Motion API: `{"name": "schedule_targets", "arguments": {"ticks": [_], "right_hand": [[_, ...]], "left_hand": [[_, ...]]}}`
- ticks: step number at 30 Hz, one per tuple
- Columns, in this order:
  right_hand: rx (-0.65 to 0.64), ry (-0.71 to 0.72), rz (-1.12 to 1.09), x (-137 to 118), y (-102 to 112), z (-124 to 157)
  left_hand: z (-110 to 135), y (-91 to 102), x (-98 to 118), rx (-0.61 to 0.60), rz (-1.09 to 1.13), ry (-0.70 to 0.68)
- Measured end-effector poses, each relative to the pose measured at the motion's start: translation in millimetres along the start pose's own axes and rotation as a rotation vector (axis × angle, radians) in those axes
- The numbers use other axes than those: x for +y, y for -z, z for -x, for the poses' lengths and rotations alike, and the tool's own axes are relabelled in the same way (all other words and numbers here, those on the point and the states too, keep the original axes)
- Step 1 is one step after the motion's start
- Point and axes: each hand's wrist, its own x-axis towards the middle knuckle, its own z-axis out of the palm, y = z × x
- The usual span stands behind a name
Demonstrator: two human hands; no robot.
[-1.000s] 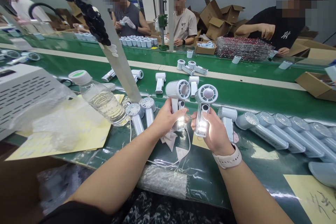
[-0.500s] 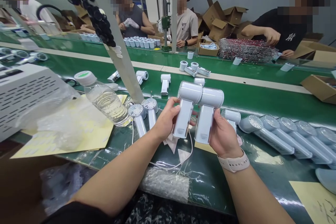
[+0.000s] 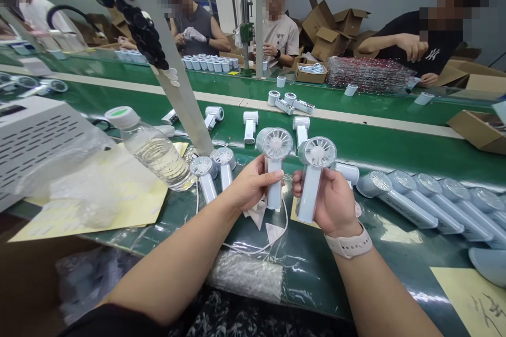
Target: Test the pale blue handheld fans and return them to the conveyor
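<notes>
Two light-blue handheld fans are held upright side by side above the bench, grilles facing me. My left hand (image 3: 255, 181) is closed around the handle of the left handheld fan (image 3: 274, 189), thumb across its front. Around the other handle, my right hand (image 3: 338, 197) is closed, holding the right handheld fan (image 3: 310, 195) with fingertips at its left side. The two fans stand slightly apart. Behind them a white-blue fan body (image 3: 301, 129) stays on the green surface, and another fan body (image 3: 348, 172) lies partly hidden behind my right hand.
A row of several fans (image 3: 411, 208) lies at right. Two more fans (image 3: 207, 181) rest left of my hands, beside a tilted water bottle (image 3: 158, 155). A slanted post (image 3: 185, 100) rises nearby. A white cable (image 3: 286, 221) curls below. Co-workers sit across the green conveyor (image 3: 356, 137).
Both fans have turned in my hands, so their round grilles now face me instead of their smooth sides. They have also moved slightly apart.
</notes>
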Motion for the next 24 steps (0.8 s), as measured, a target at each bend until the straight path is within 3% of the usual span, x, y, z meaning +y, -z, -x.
{"name": "schedule_targets", "arguments": {"ticks": [10, 24], "right_hand": [[-0.051, 0.139, -0.043, -1, 2, 1], [0.091, 0.191, -0.017, -1, 10, -8]], "left_hand": [[-4, 6.3, -6, -0.045, 0.105, -0.058], [0, 3.0, -4, 0.061, -0.102, -0.067]]}}
